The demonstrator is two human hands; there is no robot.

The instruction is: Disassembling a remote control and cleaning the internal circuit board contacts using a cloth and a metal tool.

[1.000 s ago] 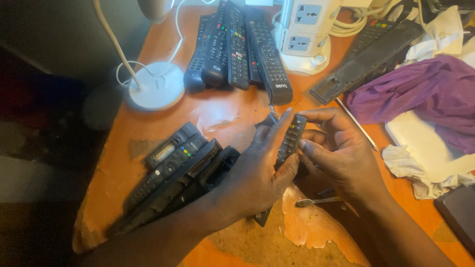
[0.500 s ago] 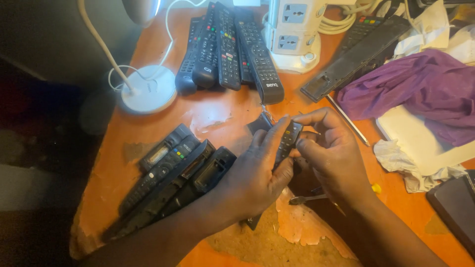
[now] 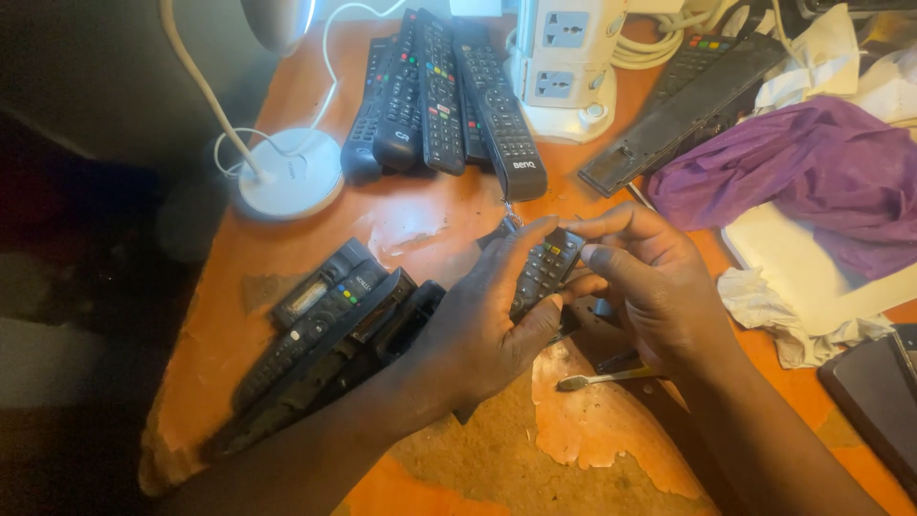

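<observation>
A black remote control (image 3: 544,269) with coloured buttons is held above the middle of a worn orange table (image 3: 287,258). My left hand (image 3: 482,325) wraps around its lower part from the left, thumb at its top edge. My right hand (image 3: 650,282) grips the upper right side with fingertips on its edge. Most of the remote's lower body is hidden under my left hand. A small tool with a light handle (image 3: 597,378) lies on the table under my right wrist.
A pile of black remotes (image 3: 325,334) lies at my left. Several more remotes (image 3: 444,91) lie at the back beside a white power strip tower (image 3: 564,62) and a white lamp base (image 3: 291,174). Purple cloth (image 3: 802,167), white rags and an opened remote shell (image 3: 683,105) sit right.
Both hands keep hold of the remote and have turned it slightly. The view has shifted a little; the objects on the table lie as before.
</observation>
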